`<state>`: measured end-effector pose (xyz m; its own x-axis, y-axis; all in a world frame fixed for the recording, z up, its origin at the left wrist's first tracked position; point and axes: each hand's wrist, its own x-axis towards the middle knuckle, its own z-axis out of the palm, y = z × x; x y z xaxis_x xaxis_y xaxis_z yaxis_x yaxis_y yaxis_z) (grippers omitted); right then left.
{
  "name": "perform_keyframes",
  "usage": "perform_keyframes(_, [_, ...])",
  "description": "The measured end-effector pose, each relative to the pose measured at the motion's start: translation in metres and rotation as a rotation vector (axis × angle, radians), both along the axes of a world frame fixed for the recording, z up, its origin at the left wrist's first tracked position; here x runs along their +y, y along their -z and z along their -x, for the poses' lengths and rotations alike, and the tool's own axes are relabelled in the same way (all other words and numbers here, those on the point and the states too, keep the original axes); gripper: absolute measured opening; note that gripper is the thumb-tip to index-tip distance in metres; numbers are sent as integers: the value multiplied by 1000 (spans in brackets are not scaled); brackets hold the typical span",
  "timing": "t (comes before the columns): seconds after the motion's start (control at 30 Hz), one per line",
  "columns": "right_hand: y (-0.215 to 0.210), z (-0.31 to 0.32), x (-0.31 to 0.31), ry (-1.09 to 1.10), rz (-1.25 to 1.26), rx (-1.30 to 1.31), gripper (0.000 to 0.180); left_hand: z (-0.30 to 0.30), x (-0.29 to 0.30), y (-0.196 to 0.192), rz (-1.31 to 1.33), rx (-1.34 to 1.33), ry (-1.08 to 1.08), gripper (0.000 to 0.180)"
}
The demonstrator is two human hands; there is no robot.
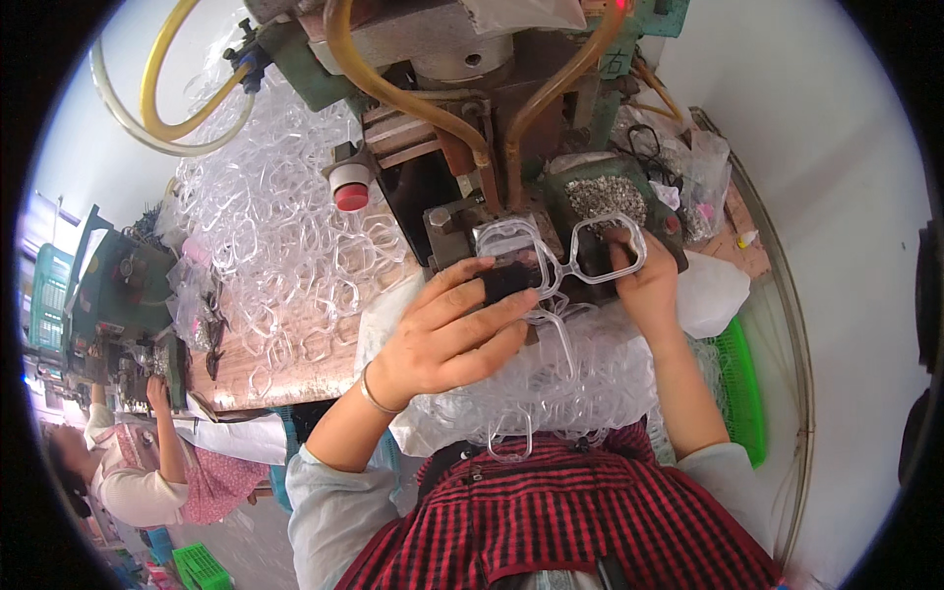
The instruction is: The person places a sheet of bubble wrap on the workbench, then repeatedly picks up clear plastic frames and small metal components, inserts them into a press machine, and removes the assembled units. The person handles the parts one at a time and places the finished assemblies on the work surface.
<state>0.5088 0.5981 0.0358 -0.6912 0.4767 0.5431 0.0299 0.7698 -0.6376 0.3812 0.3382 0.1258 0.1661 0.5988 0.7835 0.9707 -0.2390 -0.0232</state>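
A clear plastic eyeglass frame point(575, 267) lies across the fixture at the foot of the bench press point(482, 211). My left hand point(454, 329) is closed on its left rim, fingers reaching over the edge. At the right rim, my right hand point(647, 280) has curled fingers gripping the frame from behind; its fingertips show through the lens opening. Just beyond my right hand, a green tray point(562, 189) holds small shiny metal pieces point(608, 200). Below both hands, a heap of clear frames point(531, 388) rests on white sheeting over my lap.
To the left, a large pile of clear frames point(285, 226) covers the wooden table point(236, 369). A red push button point(351, 197) and yellow hoses point(393, 93) sit near the press. A green basket point(739, 393) stands at right. Another person point(147, 472) works at a machine far left.
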Motion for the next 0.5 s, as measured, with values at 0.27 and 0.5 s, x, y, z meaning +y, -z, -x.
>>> perform_keyframes(0.27, [-21,17,28,132,218,165,18,-3,4,-7,71,5,7,28])
perform_keyframes(0.5, [-5,3,39,133,325,118,18,8,5,-17,155,-100,96,26])
